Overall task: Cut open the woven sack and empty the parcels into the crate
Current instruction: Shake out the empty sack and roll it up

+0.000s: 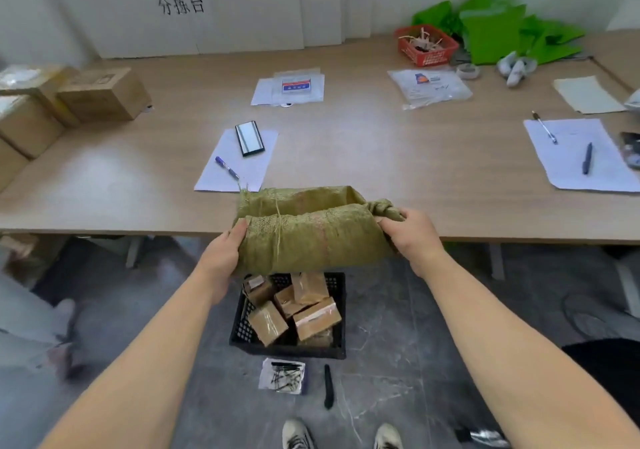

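Note:
I hold a folded olive-green woven sack [311, 234] in the air at the table's front edge, above a black plastic crate [341, 310] on the floor. My left hand [225, 251] grips the sack's left end. My right hand [412, 237] grips its right end beside a tied knot. Several brown taped parcels [298, 310] lie heaped inside the crate. A black knife [328, 386] lies on the floor just in front of the crate.
A small bag of black ties [284, 376] lies by the knife. My shoes [298, 434] show at the bottom edge. The wooden table [381, 137] carries papers, pens, a phone [249, 138], a red basket [427, 44] and green bags. Cardboard boxes [104, 94] stack at left.

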Motion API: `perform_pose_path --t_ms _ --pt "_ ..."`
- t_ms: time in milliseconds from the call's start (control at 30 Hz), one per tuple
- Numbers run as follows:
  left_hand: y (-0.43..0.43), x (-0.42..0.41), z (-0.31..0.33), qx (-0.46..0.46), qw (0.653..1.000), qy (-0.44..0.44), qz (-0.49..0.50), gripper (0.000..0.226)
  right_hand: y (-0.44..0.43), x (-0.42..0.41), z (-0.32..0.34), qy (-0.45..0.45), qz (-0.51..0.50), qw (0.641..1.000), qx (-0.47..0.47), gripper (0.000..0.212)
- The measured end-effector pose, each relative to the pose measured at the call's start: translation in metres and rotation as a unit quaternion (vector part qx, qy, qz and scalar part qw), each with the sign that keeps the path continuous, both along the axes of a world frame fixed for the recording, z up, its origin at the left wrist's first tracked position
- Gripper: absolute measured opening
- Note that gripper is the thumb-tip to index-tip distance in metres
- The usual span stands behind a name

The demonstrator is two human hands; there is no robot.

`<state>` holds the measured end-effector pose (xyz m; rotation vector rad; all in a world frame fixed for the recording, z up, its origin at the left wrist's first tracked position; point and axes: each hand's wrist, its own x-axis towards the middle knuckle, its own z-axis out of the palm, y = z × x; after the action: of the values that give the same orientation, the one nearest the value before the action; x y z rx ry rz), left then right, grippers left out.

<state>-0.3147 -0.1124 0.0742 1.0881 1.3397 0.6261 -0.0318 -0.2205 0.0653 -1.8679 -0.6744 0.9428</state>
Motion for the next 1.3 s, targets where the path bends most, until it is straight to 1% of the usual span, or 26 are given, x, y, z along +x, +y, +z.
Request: perform_pose_path --t_ms 67,133,167,233,267,333,400,467,567,600,633,700,767,833,867,933,967,1100,1200,1300 --pt "0.000 -0.008 -0.019 -0.029 0.997 -0.035 -0.055 0.044 -0.005 -0.007 -0.026 -0.004 -0.022 0.999 -0.026 0.022" --pt "0.003 -0.014 -0.045 -0.062 0.992 -0.036 -0.099 0.057 -0.013 -0.013 -0.052 -0.013 -0.043 0.998 -0.045 0.019" --pt "0.006 -0.014 -0.058 -0.079 0.990 -0.031 -0.114 0.054 -0.017 -0.016 -0.066 -0.017 -0.054 0.997 -0.057 0.019" --pt "0.007 -0.012 -0.088 -0.103 0.987 -0.019 -0.124 0.032 -0.028 -0.023 -0.094 -0.024 -0.073 0.994 -0.082 0.018" --pt "0.007 -0.008 -0.102 -0.109 0.986 -0.011 -0.122 0.026 -0.033 -0.026 -0.109 -0.027 -0.083 0.992 -0.091 0.017" --pt "0.004 -0.001 -0.133 -0.113 0.986 0.012 -0.119 0.020 -0.043 -0.031 -0.142 -0.030 -0.106 0.988 -0.107 0.012" --pt "-0.001 0.004 -0.167 -0.127 0.986 0.025 -0.104 0.022 -0.050 -0.034 -0.173 -0.032 -0.126 0.984 -0.124 0.010" --pt "-0.008 0.008 -0.205 -0.141 0.984 0.054 -0.094 0.022 -0.056 -0.034 -0.203 -0.021 -0.151 0.979 -0.137 0.015" --pt "-0.019 0.021 -0.256 -0.154 0.979 0.096 -0.090 0.012 -0.062 -0.023 -0.253 0.024 -0.193 0.970 -0.145 0.030" --pt "-0.023 0.028 -0.272 -0.154 0.979 0.106 -0.082 0.012 -0.064 -0.018 -0.270 0.041 -0.200 0.968 -0.144 0.034" --pt "-0.026 0.036 -0.286 -0.151 0.979 0.113 -0.075 0.015 -0.065 -0.011 -0.287 0.056 -0.206 0.967 -0.138 0.038" --pt "-0.032 0.054 -0.318 -0.146 0.980 0.129 -0.050 0.029 -0.065 0.004 -0.321 0.079 -0.223 0.964 -0.121 0.037" --pt "-0.037 0.074 -0.353 -0.147 0.980 0.132 -0.021 0.046 -0.067 0.019 -0.360 0.091 -0.250 0.959 -0.095 0.025" --pt "-0.043 0.095 -0.389 -0.162 0.978 0.133 0.014 0.054 -0.069 0.033 -0.398 0.099 -0.281 0.952 -0.074 0.014" --pt "-0.046 0.106 -0.405 -0.170 0.976 0.131 0.026 0.051 -0.072 0.040 -0.418 0.100 -0.294 0.948 -0.067 0.012" --pt "-0.053 0.123 -0.440 -0.171 0.977 0.124 0.027 0.037 -0.076 0.052 -0.455 0.095 -0.311 0.944 -0.061 0.012" --pt "-0.057 0.130 -0.456 -0.163 0.979 0.122 0.019 0.035 -0.079 0.058 -0.475 0.087 -0.313 0.943 -0.069 0.011" --pt "-0.067 0.156 -0.513 -0.115 0.980 0.160 -0.031 0.037 -0.092 0.082 -0.542 0.045 -0.319 0.941 -0.106 0.011" --pt "-0.073 0.181 -0.555 -0.082 0.981 0.163 -0.065 0.039 -0.099 0.101 -0.586 0.021 -0.332 0.935 -0.121 0.015" --pt "-0.080 0.200 -0.600 -0.078 0.983 0.161 -0.048 0.048 -0.102 0.113 -0.630 0.011 -0.331 0.936 -0.122 0.020"
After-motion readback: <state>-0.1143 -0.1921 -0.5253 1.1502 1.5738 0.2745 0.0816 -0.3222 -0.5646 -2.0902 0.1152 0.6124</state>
